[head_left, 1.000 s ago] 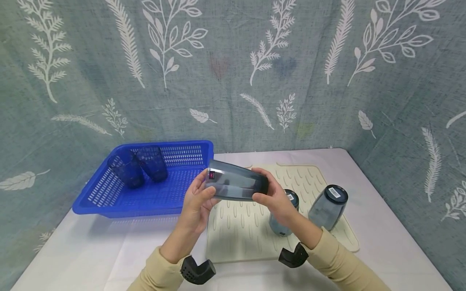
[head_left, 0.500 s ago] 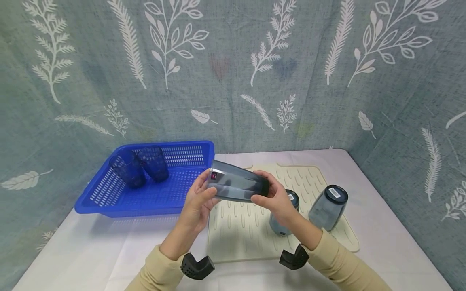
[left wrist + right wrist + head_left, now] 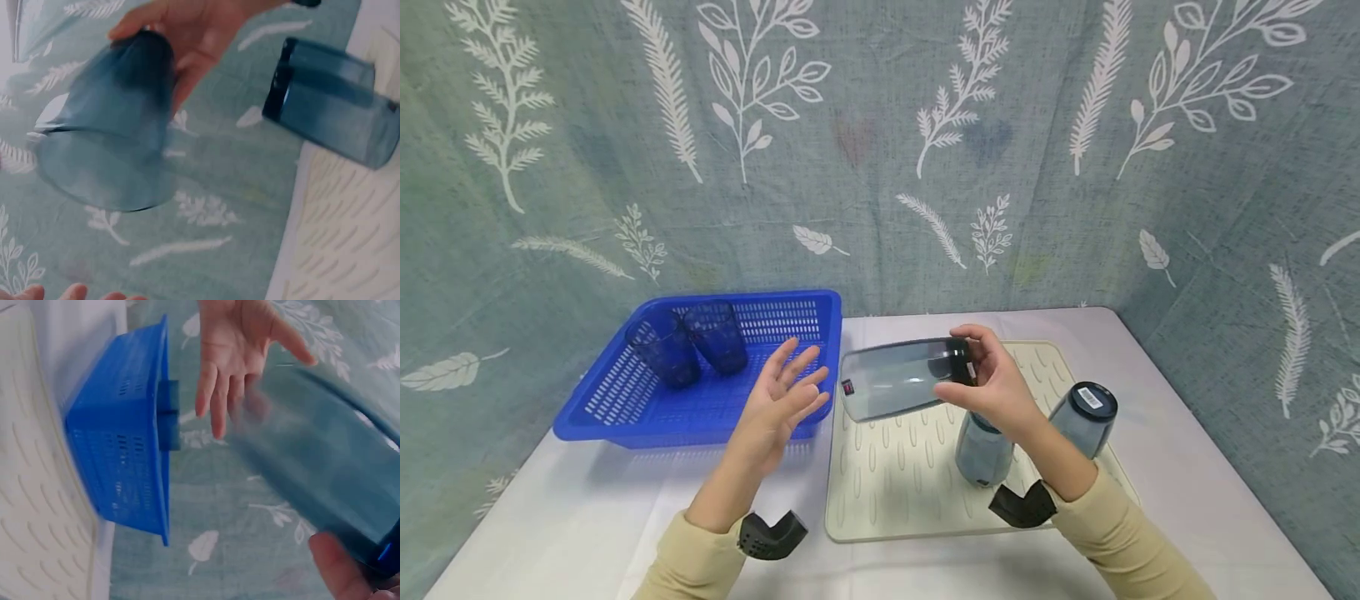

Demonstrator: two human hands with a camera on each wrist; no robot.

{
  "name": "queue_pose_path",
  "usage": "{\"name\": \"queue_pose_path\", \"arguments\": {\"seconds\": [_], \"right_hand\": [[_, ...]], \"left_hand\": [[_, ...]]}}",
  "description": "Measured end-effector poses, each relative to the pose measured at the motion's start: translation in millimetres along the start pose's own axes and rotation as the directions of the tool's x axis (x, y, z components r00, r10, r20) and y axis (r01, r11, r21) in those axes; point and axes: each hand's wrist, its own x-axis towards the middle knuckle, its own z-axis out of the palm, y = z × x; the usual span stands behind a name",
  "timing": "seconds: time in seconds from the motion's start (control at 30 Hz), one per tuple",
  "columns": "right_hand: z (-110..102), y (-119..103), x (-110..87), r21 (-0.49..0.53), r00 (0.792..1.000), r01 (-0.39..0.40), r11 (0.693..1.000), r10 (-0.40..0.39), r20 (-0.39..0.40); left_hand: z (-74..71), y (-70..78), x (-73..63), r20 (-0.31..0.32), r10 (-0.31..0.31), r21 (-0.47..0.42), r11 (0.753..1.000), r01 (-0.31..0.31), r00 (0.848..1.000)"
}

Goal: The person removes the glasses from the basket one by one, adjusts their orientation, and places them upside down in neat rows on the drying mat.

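Observation:
My right hand (image 3: 996,379) grips a smoky blue-grey drinking glass (image 3: 895,379) by its dark base, above the mat. The glass lies nearly sideways, mouth to the left, with a small dark label near the rim. To its left, my left hand (image 3: 778,400) is held up with fingers spread and nothing in it, overlapping the basket's front right corner in the head view. In the right wrist view the left palm (image 3: 231,356) faces the glass's mouth. Two more glasses stand upside down on the mat: one (image 3: 983,454) partly behind my right hand, another (image 3: 1086,417) behind my forearm.
A blue plastic basket (image 3: 700,433) stands at the left, with two glasses (image 3: 715,337) leaning inside it. The cream ridged drying mat (image 3: 887,500) lies on the white-covered table (image 3: 587,517). A patterned cloth (image 3: 880,250) hangs behind and at the sides.
My left hand has let go of the glass and moved left, its fingers opening. My right hand still holds the glass and has shifted right, turning it so its mouth tips slightly downward.

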Motion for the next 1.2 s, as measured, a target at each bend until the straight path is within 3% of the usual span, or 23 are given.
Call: {"name": "queue_pose_path", "arguments": {"seconds": [0.07,0.13,0.3,0.4,0.57,0.73,0.9,1.2], "right_hand": [[3.9,-0.7,-0.4,-0.128,1.0,0.015,0.992,-0.012,0.023],[10.9,1.2,-1.5,-0.269,0.998,0.044,0.962,-0.032,0.049],[32.9,12.9,-2.2,-0.572,0.997,0.025,0.82,0.019,0.07],[43.8,21.0,1.8,-0.667,0.992,-0.045,0.743,0.113,0.059],[54.9,33.2,8.9,-0.733,0.977,-0.078,0.676,0.199,0.08],[60.1,41.5,9.4,-0.759,0.963,-0.079,0.646,0.246,0.11],[60.9,46.3,7.8,-0.763,0.957,-0.087,0.641,0.266,0.114],[61.5,47.5,2.4,-0.742,0.949,-0.086,0.665,0.282,0.143]], "left_hand": [[-4.4,1.3,-0.9,-0.007,-0.014,0.025,1.0,0.014,1.0],[-7.3,2.0,-1.4,-0.015,-0.025,0.041,0.999,0.025,1.0],[-11.4,3.6,-2.3,-0.057,-0.035,0.047,0.998,0.037,0.998],[-13.6,2.7,-2.0,-0.066,-0.053,0.058,0.997,0.057,0.996],[-17.7,-2.5,-1.5,-0.072,-0.085,0.103,0.99,0.093,0.994],[-20.2,-3.9,-2.9,-0.081,-0.092,0.15,0.983,0.103,0.992],[-21.1,-3.1,-3.3,-0.091,-0.095,0.17,0.979,0.11,0.991],[-23.0,-1.9,-4.4,-0.099,-0.091,0.195,0.975,0.109,0.991]]}}
